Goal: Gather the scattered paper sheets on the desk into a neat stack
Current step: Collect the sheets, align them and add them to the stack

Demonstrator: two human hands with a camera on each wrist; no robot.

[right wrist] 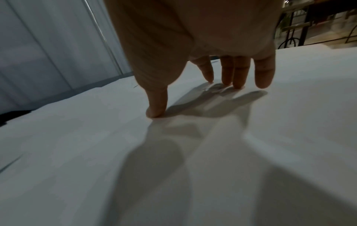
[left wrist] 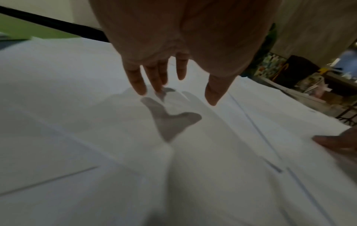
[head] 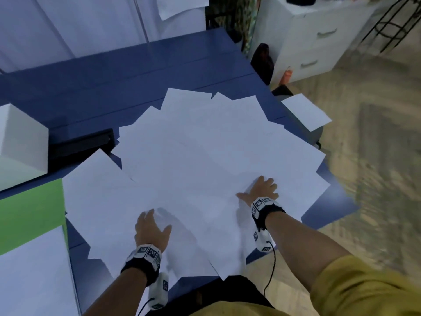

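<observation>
our left hand (head: pixel 151 230) hovers spread over the smooth white paper sheets (head: pixel 205 160) fanned across the blue counter (head: pixel 114 71); our right hand (head: pixel 262 190) presses fingertips (right wrist: pixel 238 85) flat, grasping nothing.

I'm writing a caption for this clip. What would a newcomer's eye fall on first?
A wide fan of white paper sheets covers the near half of the blue desk, some overhanging its edges. Both hands are spread on it: the left hand near the front edge, the right hand further right, fingertips touching paper. A green box sits at left.
</observation>
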